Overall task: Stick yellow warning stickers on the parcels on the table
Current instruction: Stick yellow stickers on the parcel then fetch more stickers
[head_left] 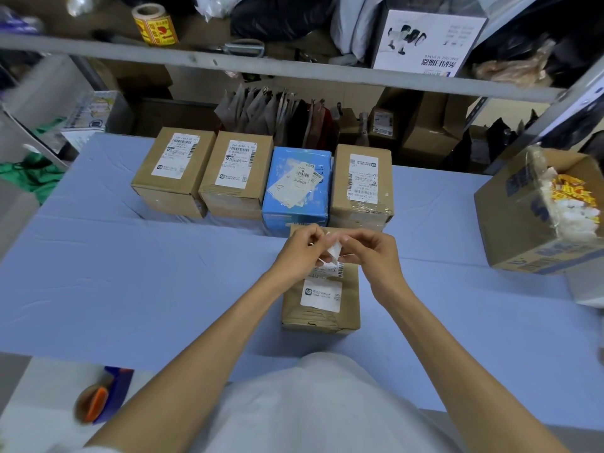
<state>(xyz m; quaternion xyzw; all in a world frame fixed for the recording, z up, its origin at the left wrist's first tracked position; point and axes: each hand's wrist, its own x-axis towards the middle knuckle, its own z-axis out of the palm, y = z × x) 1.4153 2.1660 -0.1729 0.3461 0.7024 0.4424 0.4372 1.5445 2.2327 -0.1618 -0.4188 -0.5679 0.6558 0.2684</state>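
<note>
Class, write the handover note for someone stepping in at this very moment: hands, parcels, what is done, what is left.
Hands: the left hand and right hand both pinch a small white slip above the near parcel. I cannot tell whether it is a sticker or its backing.
Things: four more parcels stand in a row behind it, three brown and one blue. The sticker roll is on the shelf above.
Done: no yellow sticker shows on any parcel.
Left: all five, it seems, near one first.
</note>
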